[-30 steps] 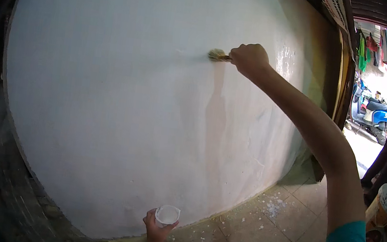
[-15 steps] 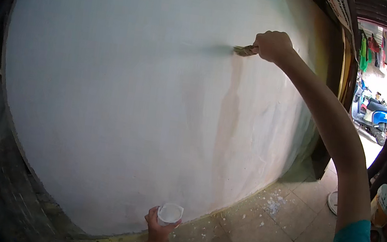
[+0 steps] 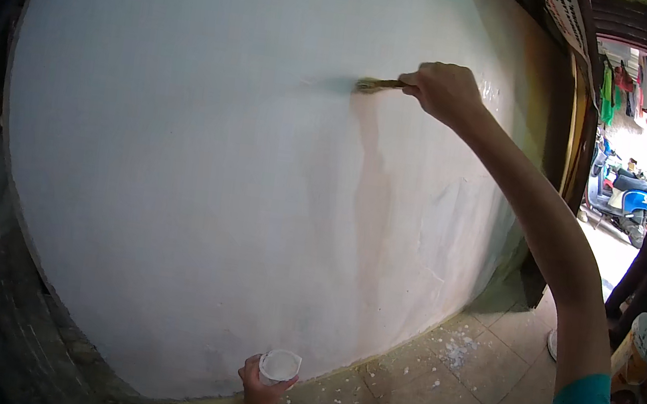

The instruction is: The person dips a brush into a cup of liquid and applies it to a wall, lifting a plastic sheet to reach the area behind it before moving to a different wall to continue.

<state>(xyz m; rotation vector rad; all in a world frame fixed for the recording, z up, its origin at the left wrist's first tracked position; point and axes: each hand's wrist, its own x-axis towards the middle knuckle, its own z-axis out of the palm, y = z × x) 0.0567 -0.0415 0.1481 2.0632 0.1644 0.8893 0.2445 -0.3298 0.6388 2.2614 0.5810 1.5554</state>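
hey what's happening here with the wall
A person is painting a white wall. The right hand holds a paintbrush with its bristles against the wall, up high. The left hand holds a small cup of white paint down low near the tiled floor, which is speckled with white drips.

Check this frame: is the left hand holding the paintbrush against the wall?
No, the left hand holds a small white cup low down, while the right hand presses the paintbrush to the white wall.
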